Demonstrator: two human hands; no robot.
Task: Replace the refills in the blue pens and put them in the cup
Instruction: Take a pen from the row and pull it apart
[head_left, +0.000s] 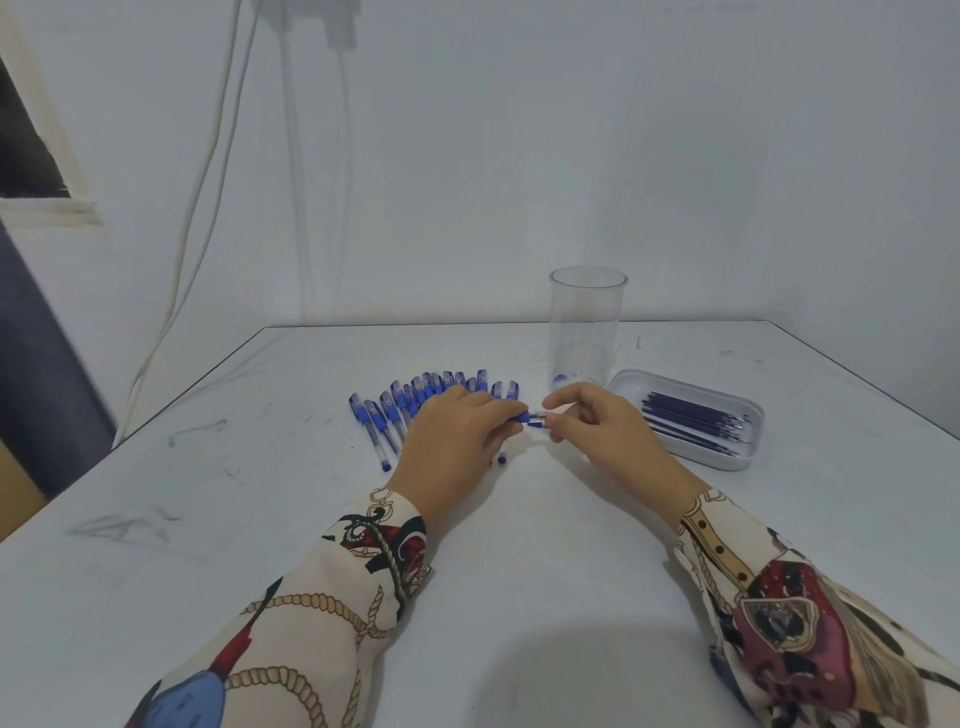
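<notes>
Barely begun: both hands, left hand (457, 431) and right hand (597, 423), pinch one blue pen (530, 417); the cup (587, 327) near the table's far edge seems nearly empty, the row of pens (410, 402) waiting.

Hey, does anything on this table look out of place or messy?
Mostly no. The table carries dark scuffs, and a small blue bit lies at the bottom of the cup, with no pens in it.
</notes>
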